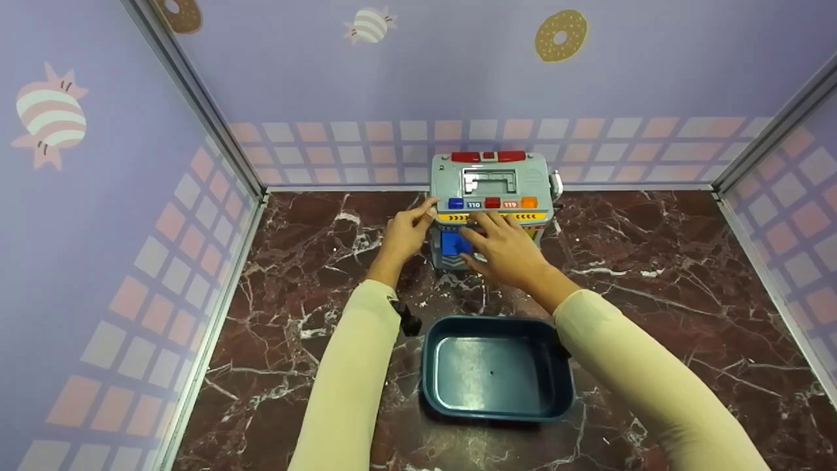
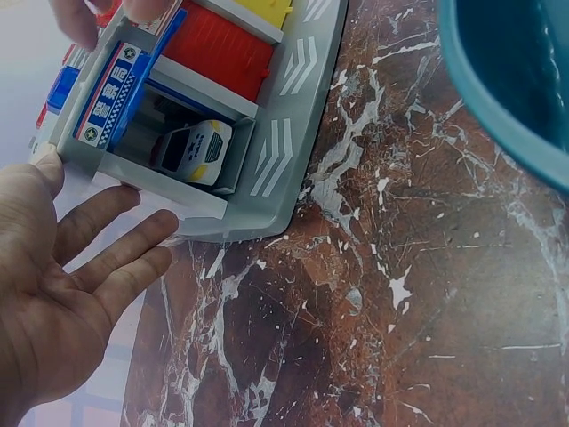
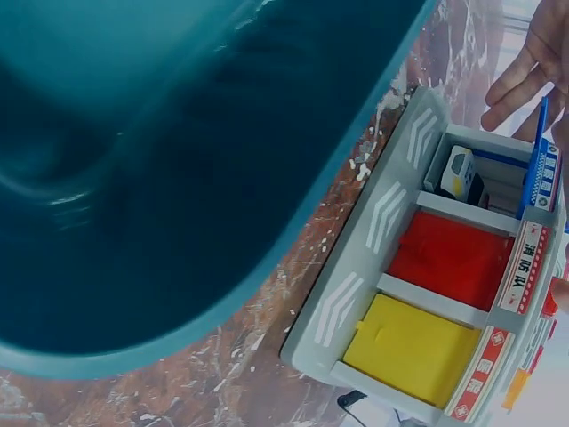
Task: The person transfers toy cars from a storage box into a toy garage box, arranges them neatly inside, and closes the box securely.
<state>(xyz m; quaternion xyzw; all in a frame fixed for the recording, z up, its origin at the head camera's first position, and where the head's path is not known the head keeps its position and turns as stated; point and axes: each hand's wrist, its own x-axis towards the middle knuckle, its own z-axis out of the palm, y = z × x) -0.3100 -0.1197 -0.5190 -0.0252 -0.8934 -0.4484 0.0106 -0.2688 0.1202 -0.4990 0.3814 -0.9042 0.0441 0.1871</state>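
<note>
A grey toy garage [image 1: 487, 186] stands against the back wall, with a blue, a red and a yellow bay door along its front. Its blue door [image 2: 147, 84] is swung up and out, and a small white toy police car [image 2: 197, 151] sits inside that bay. My left hand [image 1: 407, 232] is at the garage's left side, thumb at the front corner and other fingers extended along the side wall. Over the front edge reaches my right hand [image 1: 507, 252], its fingers spread and the index finger and thumb beside the blue door. The red door [image 3: 453, 262] and yellow door [image 3: 413, 347] are down.
A dark teal basin [image 1: 497, 415] stands in front of the garage, between my forearms. Below is a brown marbled tabletop [image 1: 654, 314]. Purple patterned panels, such as the back wall [image 1: 458, 78], enclose three sides. A white handle-like part [image 1: 556, 185] sticks out at the garage's right.
</note>
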